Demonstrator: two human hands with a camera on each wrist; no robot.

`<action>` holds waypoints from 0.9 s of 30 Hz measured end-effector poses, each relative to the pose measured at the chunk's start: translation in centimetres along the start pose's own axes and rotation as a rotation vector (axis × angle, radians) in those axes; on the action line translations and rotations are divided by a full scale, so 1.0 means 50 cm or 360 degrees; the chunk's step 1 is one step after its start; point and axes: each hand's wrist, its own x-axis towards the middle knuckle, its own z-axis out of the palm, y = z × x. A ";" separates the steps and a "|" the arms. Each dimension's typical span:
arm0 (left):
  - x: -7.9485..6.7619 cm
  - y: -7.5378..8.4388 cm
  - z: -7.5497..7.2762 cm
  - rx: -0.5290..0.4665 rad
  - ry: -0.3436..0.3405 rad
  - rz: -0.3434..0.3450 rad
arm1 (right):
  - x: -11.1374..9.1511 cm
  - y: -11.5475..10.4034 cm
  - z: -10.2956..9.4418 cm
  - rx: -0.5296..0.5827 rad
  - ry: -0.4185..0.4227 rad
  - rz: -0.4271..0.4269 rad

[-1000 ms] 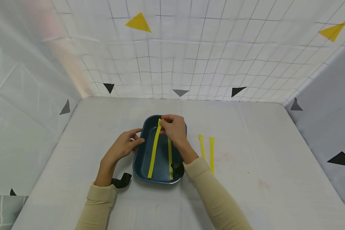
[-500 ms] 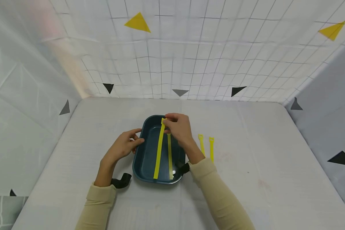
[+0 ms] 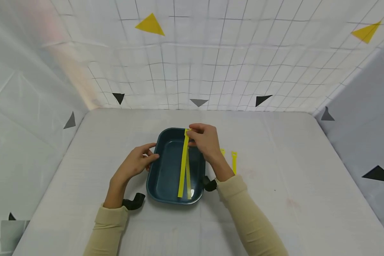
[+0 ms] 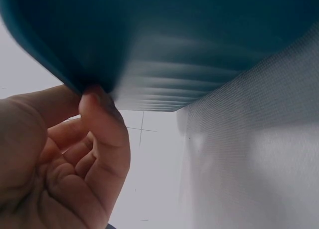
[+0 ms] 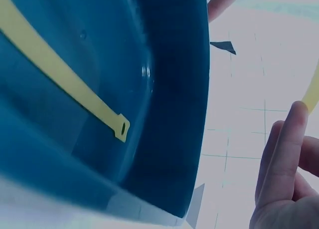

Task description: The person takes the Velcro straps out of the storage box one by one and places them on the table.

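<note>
A dark blue tray [image 3: 166, 170] stands on the white table. My left hand [image 3: 137, 160] pinches its left rim between thumb and fingers, as the left wrist view shows up close on the tray wall [image 4: 164, 54]. Above the tray, my right hand [image 3: 208, 142] pinches a flat yellow cable strap [image 3: 182, 170] by its wider head, its tail slanting toward me. A second yellow cable strap [image 5: 75, 84] with a slotted head lies on the tray's floor. In the right wrist view, only a bit of the held strap shows past the fingertips [image 5: 299, 112].
Two more yellow straps lie on the table to the right; one [image 3: 234, 161] shows its slotted head, the other is mostly behind the right wrist. White gridded sheeting [image 3: 211, 53] rises behind the table [image 3: 294, 153]. Black cameras [image 3: 135, 202] sit at both wrists.
My right hand has carried the held strap rightward over the tray, close beside the strap lying inside. The left hand keeps its place on the rim.
</note>
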 end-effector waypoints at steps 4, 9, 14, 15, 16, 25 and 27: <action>-0.001 -0.001 -0.001 -0.0004 0.0000 0.0007 | -0.001 -0.003 -0.008 -0.0009 0.0017 0.0006; 0.000 -0.001 0.000 -0.0009 0.0003 0.0012 | -0.001 -0.004 -0.020 -0.0043 0.0026 0.0038; 0.000 -0.001 0.001 -0.0007 -0.0003 0.0003 | -0.001 0.001 -0.035 -0.0063 0.0040 0.0046; 0.000 -0.001 0.002 -0.0008 -0.0005 -0.0001 | -0.002 0.002 -0.038 -0.0058 0.0044 0.0048; 0.000 -0.001 0.001 -0.0009 -0.0009 0.0001 | -0.002 0.003 -0.040 -0.0052 0.0047 0.0051; 0.000 -0.001 -0.001 -0.0036 -0.0007 -0.0010 | -0.003 0.000 -0.055 -0.0060 0.0059 0.0074; 0.001 -0.001 0.000 -0.0036 -0.0009 -0.0012 | -0.003 -0.001 -0.060 -0.0064 0.0064 0.0081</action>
